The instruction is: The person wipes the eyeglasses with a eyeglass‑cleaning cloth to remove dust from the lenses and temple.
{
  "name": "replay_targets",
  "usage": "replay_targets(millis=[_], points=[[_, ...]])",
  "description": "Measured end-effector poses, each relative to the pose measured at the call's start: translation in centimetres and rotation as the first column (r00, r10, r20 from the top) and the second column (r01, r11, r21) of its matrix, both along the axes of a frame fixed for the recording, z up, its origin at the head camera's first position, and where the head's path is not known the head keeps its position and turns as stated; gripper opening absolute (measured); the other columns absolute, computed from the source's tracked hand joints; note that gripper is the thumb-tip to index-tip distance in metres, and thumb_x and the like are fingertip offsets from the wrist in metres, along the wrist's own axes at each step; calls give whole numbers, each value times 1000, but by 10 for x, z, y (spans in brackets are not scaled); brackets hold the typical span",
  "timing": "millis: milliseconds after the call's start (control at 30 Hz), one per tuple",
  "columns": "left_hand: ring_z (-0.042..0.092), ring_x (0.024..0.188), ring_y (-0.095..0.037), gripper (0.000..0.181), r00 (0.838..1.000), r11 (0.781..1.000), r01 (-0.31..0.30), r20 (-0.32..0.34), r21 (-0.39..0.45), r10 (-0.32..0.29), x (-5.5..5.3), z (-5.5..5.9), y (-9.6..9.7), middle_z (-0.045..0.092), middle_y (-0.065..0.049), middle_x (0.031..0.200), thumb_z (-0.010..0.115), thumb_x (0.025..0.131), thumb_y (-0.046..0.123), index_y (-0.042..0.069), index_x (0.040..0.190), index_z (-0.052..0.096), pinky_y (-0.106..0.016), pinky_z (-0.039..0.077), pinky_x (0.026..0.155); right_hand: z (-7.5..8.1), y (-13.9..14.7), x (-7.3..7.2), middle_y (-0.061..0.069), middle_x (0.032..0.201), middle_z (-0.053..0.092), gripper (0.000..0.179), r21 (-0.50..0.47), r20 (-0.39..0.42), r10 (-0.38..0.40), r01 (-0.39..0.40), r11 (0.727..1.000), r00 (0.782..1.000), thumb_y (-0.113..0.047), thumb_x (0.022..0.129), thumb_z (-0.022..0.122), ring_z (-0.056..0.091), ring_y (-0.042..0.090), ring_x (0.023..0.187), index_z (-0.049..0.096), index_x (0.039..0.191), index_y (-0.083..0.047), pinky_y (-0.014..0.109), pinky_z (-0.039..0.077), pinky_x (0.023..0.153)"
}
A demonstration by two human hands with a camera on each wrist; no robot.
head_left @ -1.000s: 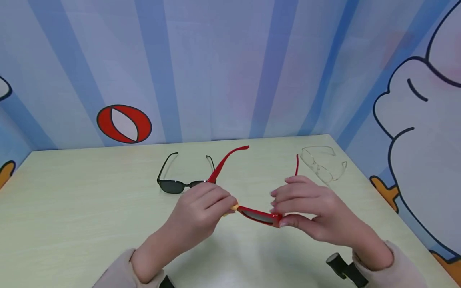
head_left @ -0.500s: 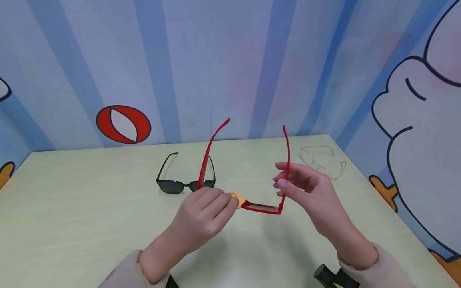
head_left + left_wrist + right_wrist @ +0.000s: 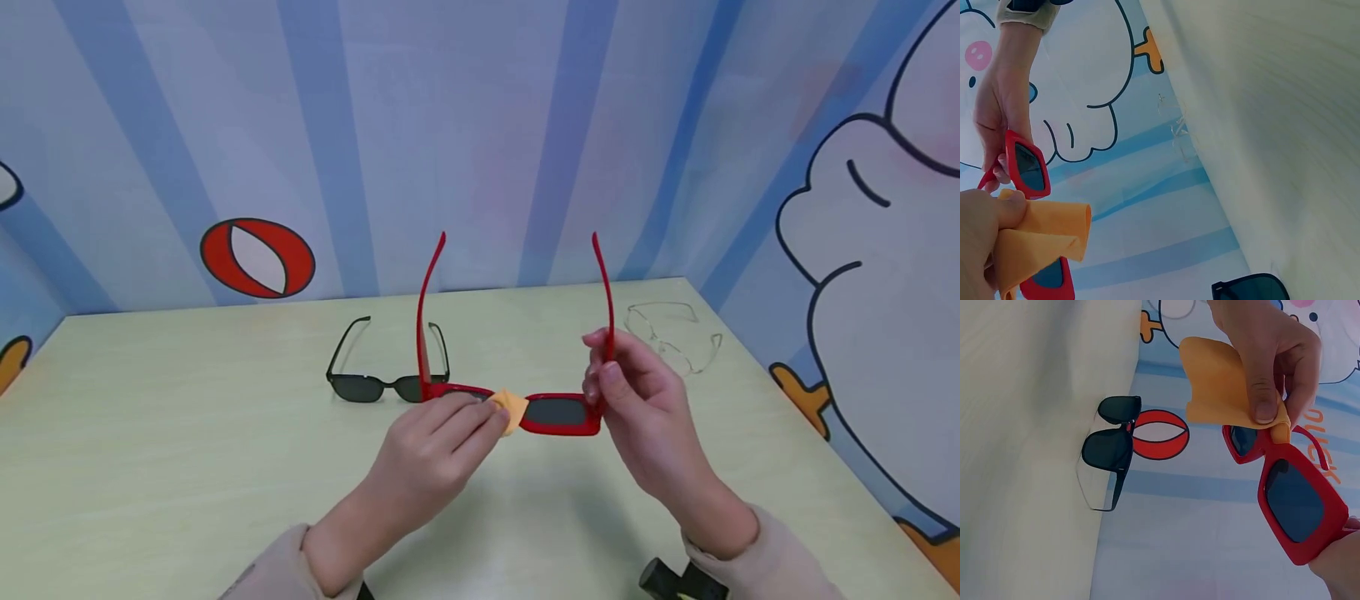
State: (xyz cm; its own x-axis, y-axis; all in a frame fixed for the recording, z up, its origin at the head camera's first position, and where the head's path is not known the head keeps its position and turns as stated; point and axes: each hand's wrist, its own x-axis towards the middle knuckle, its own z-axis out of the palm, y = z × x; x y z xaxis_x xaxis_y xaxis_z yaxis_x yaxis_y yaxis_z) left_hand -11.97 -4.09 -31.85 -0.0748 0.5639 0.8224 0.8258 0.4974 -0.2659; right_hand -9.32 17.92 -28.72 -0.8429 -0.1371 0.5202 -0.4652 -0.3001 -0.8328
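Red-framed sunglasses are held up above the table, dark lenses facing me and both temples pointing away. My left hand pinches an orange cloth over the top of the frame near the bridge. In the right wrist view the cloth hangs down from the thumb and fingers of that hand. With thumb and fingers, my right hand grips the right temple close to its hinge. The left wrist view shows the cloth covering part of the red sunglasses.
Black sunglasses stand unfolded on the pale table, behind the left hand. Thin clear-framed eyeglasses lie at the back right corner. A printed blue-striped backdrop rises behind and at the right of the table.
The red sunglasses have turned so the lenses face the head camera and the temples point up. My right hand has shifted from the frame's corner to the temple; the left hand keeps the cloth.
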Motion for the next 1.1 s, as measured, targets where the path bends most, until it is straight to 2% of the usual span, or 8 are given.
replay_targets(millis=[67,267,400,633,700,767,900,1100], points=[[63,77,-16,26,1000,1000,3,25,11,-3,1,0,1,70,-5,89,81,70,7,5,95,73,-27,55,73,-2,1,-1,4,93,50,28,-32,-31,30,-31,999,999,4,97,40,48,15,79,57,118,-3,21,46,67],[63,78,-16,26,997,998,12,77,66,-17,5,2,4,70,-5,89,81,71,6,5,96,73,-27,55,74,-5,1,-3,5,95,53,26,-97,-88,72,-81,992,993,0,98,39,49,15,82,58,116,-2,23,45,71],[64,78,-16,28,996,994,-10,94,112,0,9,6,5,69,-5,88,81,70,6,4,97,72,-28,55,73,-7,0,-4,6,96,54,25,-134,-89,105,-116,984,990,-2,99,39,50,16,83,58,114,-1,23,45,72],[64,73,-18,19,996,970,-53,85,236,33,12,19,15,68,-6,85,75,76,1,3,95,72,-30,56,71,-9,-3,-4,5,94,55,22,-132,-66,130,-138,982,989,-3,98,43,50,15,84,60,112,-3,23,46,74],[64,74,-17,23,992,975,-69,117,210,45,12,20,21,69,-5,85,79,72,3,4,94,73,-28,56,72,-10,-4,-3,5,94,55,22,-132,-65,134,-141,981,989,-4,98,43,50,15,84,60,112,-3,23,47,74],[64,76,-15,26,982,987,-68,187,145,40,13,20,27,69,-3,86,82,69,6,6,93,72,-26,55,73,-11,-6,-2,4,93,56,21,-124,-65,128,-135,983,990,-4,97,44,50,15,84,60,111,-3,22,47,74],[63,86,-14,28,940,1000,-14,342,16,7,17,15,35,68,-3,94,80,73,11,7,100,71,-23,52,79,-12,-8,-2,4,94,56,20,-119,-92,136,-147,982,986,-5,97,45,50,15,86,61,110,-3,21,48,74],[61,100,-16,39,933,999,23,361,-35,-9,21,14,38,66,-5,108,78,74,6,5,111,67,-24,49,89,-9,-7,-1,4,93,56,16,-143,-92,173,-185,972,981,-7,96,47,51,14,84,60,105,-4,20,48,74]])
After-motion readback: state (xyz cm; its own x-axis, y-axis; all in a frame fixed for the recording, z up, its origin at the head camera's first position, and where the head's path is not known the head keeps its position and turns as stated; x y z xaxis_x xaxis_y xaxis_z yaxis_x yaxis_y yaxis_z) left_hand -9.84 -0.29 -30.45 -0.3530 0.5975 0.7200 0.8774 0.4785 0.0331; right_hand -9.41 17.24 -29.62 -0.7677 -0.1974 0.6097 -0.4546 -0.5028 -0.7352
